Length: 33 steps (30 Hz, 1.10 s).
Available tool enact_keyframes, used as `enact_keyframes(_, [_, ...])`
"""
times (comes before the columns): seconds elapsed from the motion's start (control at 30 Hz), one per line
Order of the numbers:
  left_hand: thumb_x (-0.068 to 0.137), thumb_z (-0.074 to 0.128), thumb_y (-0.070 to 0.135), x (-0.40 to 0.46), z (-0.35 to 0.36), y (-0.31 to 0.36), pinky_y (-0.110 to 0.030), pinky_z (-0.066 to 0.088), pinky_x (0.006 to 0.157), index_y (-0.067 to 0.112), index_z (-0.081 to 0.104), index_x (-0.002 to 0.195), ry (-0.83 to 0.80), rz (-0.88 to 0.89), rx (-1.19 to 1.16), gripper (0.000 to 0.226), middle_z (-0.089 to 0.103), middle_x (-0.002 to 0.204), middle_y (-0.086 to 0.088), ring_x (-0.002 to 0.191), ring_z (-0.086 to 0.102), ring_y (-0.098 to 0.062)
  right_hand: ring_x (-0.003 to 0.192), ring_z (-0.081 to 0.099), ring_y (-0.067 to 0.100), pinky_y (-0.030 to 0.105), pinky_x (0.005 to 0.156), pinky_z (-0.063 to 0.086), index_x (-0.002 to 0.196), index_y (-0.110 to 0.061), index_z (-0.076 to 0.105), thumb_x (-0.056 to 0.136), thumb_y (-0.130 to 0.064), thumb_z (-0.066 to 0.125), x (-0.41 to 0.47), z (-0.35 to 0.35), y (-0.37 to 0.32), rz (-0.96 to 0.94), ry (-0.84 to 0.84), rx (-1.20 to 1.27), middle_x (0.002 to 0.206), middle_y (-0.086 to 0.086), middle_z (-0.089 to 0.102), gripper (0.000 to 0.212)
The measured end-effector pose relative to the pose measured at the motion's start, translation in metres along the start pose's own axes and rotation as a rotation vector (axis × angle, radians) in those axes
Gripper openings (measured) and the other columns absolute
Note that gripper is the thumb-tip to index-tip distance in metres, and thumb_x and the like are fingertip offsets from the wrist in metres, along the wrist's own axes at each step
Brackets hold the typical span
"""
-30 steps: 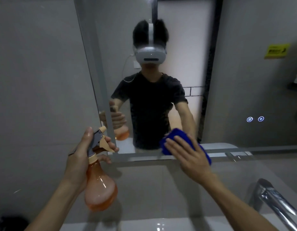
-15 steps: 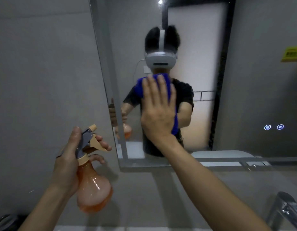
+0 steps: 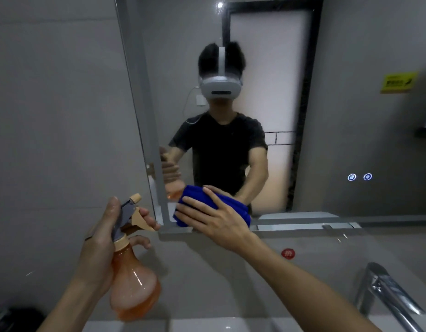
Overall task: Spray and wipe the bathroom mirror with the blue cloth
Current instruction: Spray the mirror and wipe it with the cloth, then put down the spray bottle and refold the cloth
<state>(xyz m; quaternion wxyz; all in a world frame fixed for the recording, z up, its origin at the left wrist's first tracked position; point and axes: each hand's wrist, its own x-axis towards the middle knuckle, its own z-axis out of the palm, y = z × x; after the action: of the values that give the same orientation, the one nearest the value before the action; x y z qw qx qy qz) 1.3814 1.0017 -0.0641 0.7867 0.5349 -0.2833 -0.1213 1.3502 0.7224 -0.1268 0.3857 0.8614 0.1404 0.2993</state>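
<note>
Your right hand [image 3: 216, 219] lies flat with fingers spread on the blue cloth [image 3: 195, 202], pressing it against the mirror [image 3: 350, 140] at its lower left corner, likely to spread pressure across the glass. Your left hand [image 3: 99, 245] grips the spray bottle [image 3: 133, 288] by the neck, a finger on the trigger, held aside and ready. The cloth looks bunched into thick folds, deep blue.
</note>
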Motion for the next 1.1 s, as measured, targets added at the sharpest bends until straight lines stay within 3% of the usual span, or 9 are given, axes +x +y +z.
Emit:
enact_keyframes(0.13, [0.076, 0.064, 0.067, -0.009, 0.011, -0.007, -0.035, 0.056, 0.053, 0.006, 0.072, 0.092, 0.001, -0.029, -0.014, 0.064, 0.065, 0.086, -0.03, 0.08, 0.067, -0.04, 0.153, 0.015, 0.022, 0.053, 0.121, 0.017, 0.159, -0.018, 0.013, 0.096, -0.018, 0.046, -0.054, -0.015, 0.018, 0.157, 0.083, 0.006, 0.166, 0.0, 0.019, 0.071])
enact_keyframes(0.23, [0.074, 0.069, 0.064, -0.014, 0.019, -0.012, -0.036, 0.058, 0.056, 0.002, 0.068, 0.104, -0.007, -0.021, 0.0, 0.069, 0.065, 0.085, -0.035, 0.078, 0.067, -0.041, 0.153, 0.018, 0.023, 0.053, 0.119, 0.024, 0.159, -0.019, 0.022, 0.093, -0.009, 0.044, -0.095, -0.02, 0.037, 0.306, 0.101, -0.02, 0.166, -0.001, 0.021, 0.07])
enact_keyframes(0.5, [0.095, 0.049, 0.004, -0.022, 0.038, -0.035, -0.034, 0.059, 0.066, -0.019, 0.054, 0.106, -0.026, 0.033, 0.01, 0.026, 0.067, 0.086, -0.032, 0.087, 0.067, -0.047, 0.148, 0.029, 0.029, 0.05, 0.109, 0.034, 0.154, -0.016, 0.036, 0.084, 0.006, 0.056, -0.165, -0.038, 0.058, 0.724, 0.093, 0.05, 0.16, 0.001, 0.037, 0.076])
enact_keyframes(0.6, [0.094, 0.046, -0.003, -0.034, 0.043, -0.04, -0.034, 0.059, 0.067, -0.022, 0.052, 0.105, -0.026, 0.011, -0.006, 0.023, 0.069, 0.091, -0.033, 0.09, 0.066, -0.049, 0.145, 0.033, 0.032, 0.049, 0.104, 0.038, 0.149, -0.013, 0.044, 0.081, 0.013, 0.06, -0.181, -0.05, 0.053, 0.835, 0.106, 0.231, 0.154, 0.005, 0.044, 0.075])
enact_keyframes(0.7, [0.086, 0.057, 0.005, -0.049, 0.048, -0.047, -0.034, 0.059, 0.066, -0.019, 0.055, 0.099, -0.027, 0.008, -0.018, 0.027, 0.07, 0.095, -0.03, 0.089, 0.068, -0.047, 0.139, 0.04, 0.029, 0.052, 0.108, 0.041, 0.145, -0.012, 0.049, 0.089, 0.002, 0.064, -0.191, -0.064, 0.039, 0.971, 0.159, 0.555, 0.146, 0.008, 0.052, 0.06])
enact_keyframes(0.8, [0.084, 0.06, 0.011, -0.066, 0.05, -0.057, -0.036, 0.06, 0.064, -0.009, 0.061, 0.105, -0.008, -0.022, -0.024, 0.029, 0.072, 0.099, -0.026, 0.09, 0.069, -0.046, 0.131, 0.048, 0.019, 0.029, 0.109, 0.036, 0.145, -0.017, 0.049, 0.097, -0.004, 0.057, -0.195, -0.094, 0.017, 1.134, 0.156, 0.929, 0.141, -0.002, 0.053, 0.05])
enact_keyframes(0.93, [0.092, 0.063, 0.009, -0.096, 0.052, -0.068, -0.038, 0.061, 0.065, -0.002, 0.064, 0.111, 0.004, -0.084, -0.016, 0.022, 0.072, 0.102, -0.023, 0.092, 0.071, -0.041, 0.098, 0.06, -0.011, 0.003, 0.085, 0.042, 0.136, -0.03, 0.051, 0.101, -0.007, 0.054, -0.199, -0.133, -0.018, 1.289, 0.118, 1.308, 0.124, -0.018, 0.059, 0.042])
enact_keyframes(1.03, [0.088, 0.068, 0.014, -0.119, 0.053, -0.077, -0.035, 0.06, 0.066, 0.006, 0.07, 0.11, 0.066, -0.14, -0.02, 0.023, 0.073, 0.097, -0.015, 0.087, 0.07, -0.029, 0.102, 0.063, 0.003, 0.024, 0.09, 0.051, 0.139, -0.033, 0.054, 0.101, -0.016, 0.056, -0.207, -0.14, -0.046, 1.364, 0.083, 1.451, 0.127, -0.01, 0.064, 0.041])
enact_keyframes(1.1, [0.083, 0.074, 0.017, -0.133, 0.051, -0.086, -0.033, 0.056, 0.07, 0.011, 0.073, 0.108, 0.096, -0.198, -0.003, 0.026, 0.072, 0.091, -0.009, 0.083, 0.066, -0.024, 0.106, 0.065, 0.008, 0.024, 0.086, 0.052, 0.138, -0.033, 0.054, 0.101, -0.017, 0.058, -0.214, -0.144, -0.066, 1.425, 0.095, 1.552, 0.129, -0.008, 0.064, 0.04])
